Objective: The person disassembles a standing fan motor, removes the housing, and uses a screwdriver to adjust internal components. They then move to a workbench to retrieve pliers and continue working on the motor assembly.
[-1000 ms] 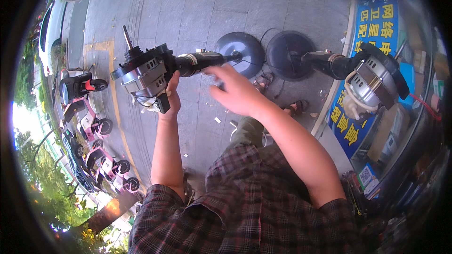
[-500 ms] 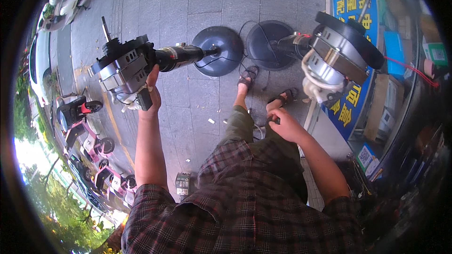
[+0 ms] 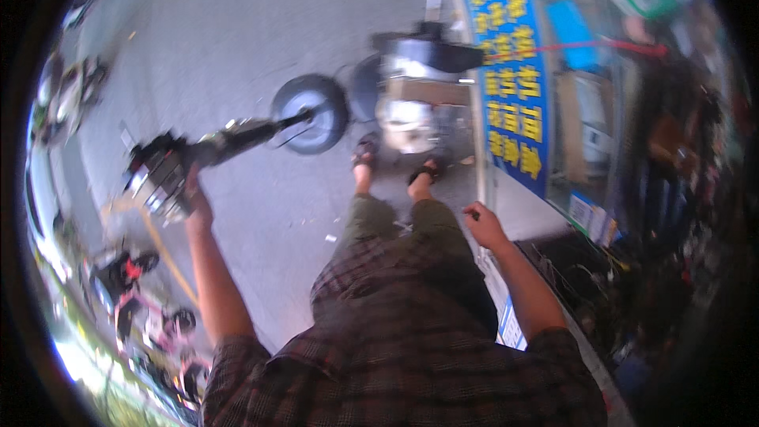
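Note:
My left hand (image 3: 198,204) is closed around the rear of a bladeless pedestal fan's motor head (image 3: 160,176), whose bare spindle points up and away. A dark pole (image 3: 241,136) joins that head to a round black base (image 3: 310,142) on the pavement. To the right stands a second bladeless pedestal fan (image 3: 423,93), blurred by motion, touched by neither hand. Its head hides much of its own base. My right hand (image 3: 489,229) is closed, held low at my right, with a small dark object (image 3: 475,216) at its fingertips, too small to name.
A blue sign with yellow characters (image 3: 514,111) runs along a glass case (image 3: 589,126) on my right. Boxes and a blue packet (image 3: 571,24) show behind the glass. Parked scooters (image 3: 146,308) line the left side. Grey paving (image 3: 229,47) lies ahead.
The view has shifted and blurred, with the sign and right fan now further left in it. My right hand has moved rightward from my legs. My left hand still grips the left fan.

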A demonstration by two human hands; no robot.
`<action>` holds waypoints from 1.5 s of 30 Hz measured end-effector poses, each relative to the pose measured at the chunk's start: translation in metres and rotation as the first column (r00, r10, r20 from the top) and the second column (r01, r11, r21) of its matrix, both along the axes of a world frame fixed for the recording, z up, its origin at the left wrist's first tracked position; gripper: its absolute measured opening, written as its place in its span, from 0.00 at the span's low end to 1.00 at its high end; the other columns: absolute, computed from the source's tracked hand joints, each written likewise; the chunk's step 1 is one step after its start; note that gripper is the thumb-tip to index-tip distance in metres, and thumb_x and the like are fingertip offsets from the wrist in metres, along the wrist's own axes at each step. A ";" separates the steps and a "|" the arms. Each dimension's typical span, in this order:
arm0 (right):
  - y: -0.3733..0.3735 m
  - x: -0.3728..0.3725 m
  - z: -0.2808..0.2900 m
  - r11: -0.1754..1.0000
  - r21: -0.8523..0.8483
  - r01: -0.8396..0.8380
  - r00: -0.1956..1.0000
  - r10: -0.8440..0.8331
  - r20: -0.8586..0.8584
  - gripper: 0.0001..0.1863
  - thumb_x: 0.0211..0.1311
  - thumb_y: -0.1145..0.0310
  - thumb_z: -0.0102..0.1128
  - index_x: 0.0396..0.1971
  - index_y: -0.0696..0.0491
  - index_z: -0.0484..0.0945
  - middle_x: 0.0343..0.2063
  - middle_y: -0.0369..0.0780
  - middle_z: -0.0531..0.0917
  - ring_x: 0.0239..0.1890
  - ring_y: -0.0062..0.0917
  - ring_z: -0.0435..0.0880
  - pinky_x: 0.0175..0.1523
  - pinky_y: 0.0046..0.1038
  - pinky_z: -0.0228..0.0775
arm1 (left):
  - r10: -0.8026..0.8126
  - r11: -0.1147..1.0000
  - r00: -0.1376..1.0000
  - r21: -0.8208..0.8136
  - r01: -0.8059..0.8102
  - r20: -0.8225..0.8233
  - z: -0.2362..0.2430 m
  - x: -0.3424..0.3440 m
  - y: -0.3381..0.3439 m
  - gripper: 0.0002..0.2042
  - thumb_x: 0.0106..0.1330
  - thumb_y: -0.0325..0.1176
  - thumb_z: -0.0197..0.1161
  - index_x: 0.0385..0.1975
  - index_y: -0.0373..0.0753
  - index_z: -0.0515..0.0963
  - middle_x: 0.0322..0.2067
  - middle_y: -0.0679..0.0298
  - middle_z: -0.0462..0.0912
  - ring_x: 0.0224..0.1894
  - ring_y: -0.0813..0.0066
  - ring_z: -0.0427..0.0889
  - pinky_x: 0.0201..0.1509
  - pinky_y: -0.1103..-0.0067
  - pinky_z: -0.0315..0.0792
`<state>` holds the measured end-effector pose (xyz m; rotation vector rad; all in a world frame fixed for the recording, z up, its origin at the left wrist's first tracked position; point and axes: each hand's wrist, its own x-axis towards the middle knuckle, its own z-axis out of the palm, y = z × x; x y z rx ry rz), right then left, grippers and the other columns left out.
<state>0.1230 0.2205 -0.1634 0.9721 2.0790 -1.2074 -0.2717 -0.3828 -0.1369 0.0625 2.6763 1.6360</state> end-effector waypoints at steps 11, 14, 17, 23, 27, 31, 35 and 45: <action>-0.021 0.175 0.031 0.896 0.213 0.390 0.909 -0.412 0.067 0.16 0.65 0.58 0.60 0.43 0.54 0.81 0.40 0.51 0.87 0.45 0.47 0.87 0.51 0.42 0.78 | 0.135 0.986 0.941 -0.132 -0.098 0.311 -0.062 0.094 0.018 0.32 0.75 0.39 0.63 0.74 0.32 0.61 0.71 0.53 0.67 0.73 0.63 0.64 0.77 0.67 0.57; -0.035 0.234 0.007 0.886 0.175 0.430 0.878 -0.455 0.147 0.18 0.63 0.56 0.61 0.44 0.54 0.81 0.39 0.52 0.87 0.44 0.48 0.87 0.49 0.44 0.79 | 0.007 0.947 0.377 -0.127 0.295 0.926 -0.081 0.160 0.057 0.32 0.68 0.42 0.69 0.70 0.39 0.68 0.50 0.62 0.84 0.48 0.64 0.83 0.55 0.69 0.78; -0.050 0.248 -0.018 0.860 0.089 0.502 0.848 -0.510 0.142 0.18 0.64 0.56 0.61 0.44 0.55 0.81 0.38 0.53 0.87 0.44 0.49 0.87 0.49 0.44 0.79 | -0.330 0.303 0.183 -0.080 0.950 0.926 -0.103 0.188 0.065 0.26 0.67 0.36 0.70 0.64 0.38 0.74 0.39 0.63 0.88 0.38 0.65 0.86 0.46 0.71 0.81; -0.046 0.338 -0.034 0.692 0.118 0.712 0.700 -0.712 -0.050 0.19 0.66 0.54 0.59 0.40 0.57 0.81 0.36 0.52 0.86 0.41 0.51 0.85 0.49 0.47 0.77 | -0.432 0.511 0.383 -0.128 0.850 0.817 -0.075 0.222 0.307 0.26 0.70 0.38 0.68 0.66 0.38 0.73 0.49 0.58 0.86 0.46 0.68 0.84 0.49 0.69 0.79; -0.025 0.403 0.000 0.592 0.298 0.749 0.654 -0.732 -0.191 0.15 0.66 0.57 0.60 0.36 0.55 0.80 0.35 0.48 0.85 0.39 0.50 0.84 0.46 0.48 0.76 | -0.470 0.592 0.400 -0.055 0.804 0.787 -0.062 0.229 0.448 0.25 0.72 0.39 0.66 0.66 0.37 0.72 0.43 0.63 0.85 0.40 0.76 0.81 0.44 0.76 0.75; -0.014 0.455 0.032 0.285 0.509 0.812 0.537 -0.705 -0.463 0.11 0.69 0.60 0.59 0.36 0.52 0.81 0.38 0.43 0.85 0.40 0.48 0.84 0.46 0.46 0.77 | -0.595 0.472 0.265 0.063 0.879 0.759 -0.063 0.258 0.536 0.24 0.72 0.37 0.66 0.65 0.38 0.72 0.44 0.64 0.84 0.41 0.77 0.82 0.42 0.77 0.75; -0.005 0.479 0.012 0.074 0.212 0.974 0.174 -0.847 -0.503 0.10 0.72 0.63 0.61 0.37 0.55 0.81 0.38 0.47 0.85 0.45 0.45 0.85 0.48 0.40 0.79 | -0.819 -0.017 0.080 -0.163 0.986 0.568 -0.087 0.276 0.538 0.23 0.70 0.37 0.67 0.63 0.38 0.74 0.48 0.65 0.84 0.45 0.70 0.83 0.47 0.71 0.77; 0.140 0.409 0.032 -0.154 -0.431 0.889 -0.326 -0.874 -0.361 0.26 0.75 0.61 0.60 0.64 0.61 0.72 0.43 0.41 0.86 0.45 0.28 0.85 0.50 0.32 0.78 | -0.581 -0.514 -0.135 -0.233 0.826 0.803 -0.094 0.271 0.458 0.19 0.71 0.40 0.62 0.58 0.40 0.78 0.48 0.60 0.86 0.48 0.64 0.85 0.51 0.68 0.78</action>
